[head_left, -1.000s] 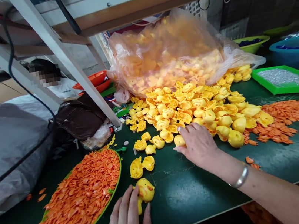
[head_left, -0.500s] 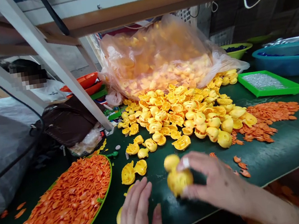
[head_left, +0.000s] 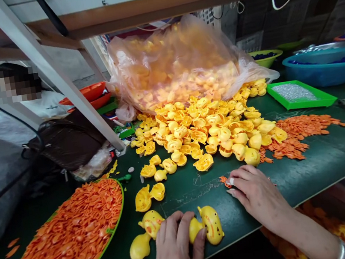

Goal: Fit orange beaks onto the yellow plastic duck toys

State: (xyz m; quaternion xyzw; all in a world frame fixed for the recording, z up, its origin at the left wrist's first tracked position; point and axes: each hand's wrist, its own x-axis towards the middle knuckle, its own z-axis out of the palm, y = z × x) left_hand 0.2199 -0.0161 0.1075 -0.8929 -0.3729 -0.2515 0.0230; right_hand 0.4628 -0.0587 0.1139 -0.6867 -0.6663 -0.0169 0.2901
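My left hand (head_left: 178, 252) rests at the table's front edge, fingers curled over two yellow duck halves: one (head_left: 211, 224) at its right, one (head_left: 150, 223) at its left with a further piece (head_left: 140, 247) beside it. My right hand (head_left: 257, 192) lies palm down on the green table (head_left: 326, 162), its fingertips pinching a small orange beak piece (head_left: 223, 180). Just beyond it spreads a heap of yellow duck halves (head_left: 211, 130).
A green-rimmed tray of orange beak pieces (head_left: 62, 241) sits at the left. More orange pieces (head_left: 299, 130) lie at the right, beside a green tray (head_left: 297, 95) and a blue basin (head_left: 328, 65). A clear bag of duck halves (head_left: 179, 65) stands behind. Another person sits at far left.
My right hand set the yellow duck half down by my left hand, then moved right onto an orange beak piece. My left hand now covers two halves.
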